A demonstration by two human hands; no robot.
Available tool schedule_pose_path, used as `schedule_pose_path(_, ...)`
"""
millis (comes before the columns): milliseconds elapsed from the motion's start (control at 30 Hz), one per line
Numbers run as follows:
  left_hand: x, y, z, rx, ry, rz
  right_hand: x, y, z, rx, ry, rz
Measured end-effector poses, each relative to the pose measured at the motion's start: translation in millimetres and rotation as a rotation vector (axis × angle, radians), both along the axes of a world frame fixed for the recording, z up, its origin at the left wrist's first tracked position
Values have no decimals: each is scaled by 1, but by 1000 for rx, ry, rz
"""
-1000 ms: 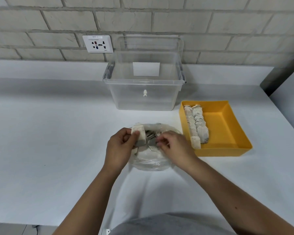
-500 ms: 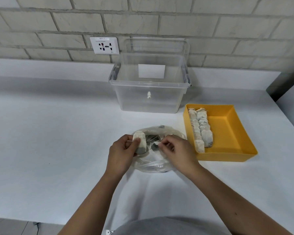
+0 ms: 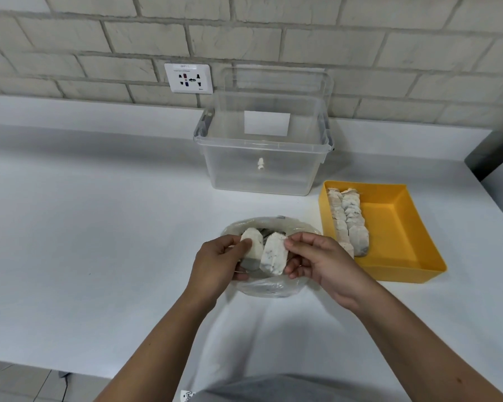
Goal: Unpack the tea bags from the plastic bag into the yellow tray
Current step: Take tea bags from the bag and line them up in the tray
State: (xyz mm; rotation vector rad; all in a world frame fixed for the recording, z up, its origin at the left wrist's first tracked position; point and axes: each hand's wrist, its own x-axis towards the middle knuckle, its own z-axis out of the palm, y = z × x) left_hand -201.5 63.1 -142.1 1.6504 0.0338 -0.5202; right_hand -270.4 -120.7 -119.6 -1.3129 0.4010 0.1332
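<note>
A clear plastic bag [image 3: 273, 287] lies open on the white counter, with more tea bags dimly visible inside. My left hand [image 3: 215, 264] pinches one white tea bag [image 3: 253, 244] above the bag's mouth. My right hand [image 3: 321, 264] pinches a second tea bag [image 3: 273, 255] right beside the first; the two nearly touch. To the right stands the yellow tray [image 3: 401, 227], where several tea bags [image 3: 347, 220] lie in two rows along its left wall.
A clear, lidless storage box [image 3: 263, 166] stands behind the bag against the brick wall. A wall socket [image 3: 188, 78] sits left of it. The white counter [image 3: 99, 227] stretches to the left; its front edge runs below my arms.
My right hand has drawn a second tea bag up out of the plastic bag. My left hand still holds its tea bag, a little higher than before.
</note>
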Motion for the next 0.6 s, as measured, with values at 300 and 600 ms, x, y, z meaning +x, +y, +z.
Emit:
schedule_pose_path(300, -11, -7, 9, -67, 45, -50, 16, 14, -6, -265, -27, -5)
schedule_pose_path(600, 8, -1, 6, 159, -263, 1, 16, -7, -31, -1334, -82, 179)
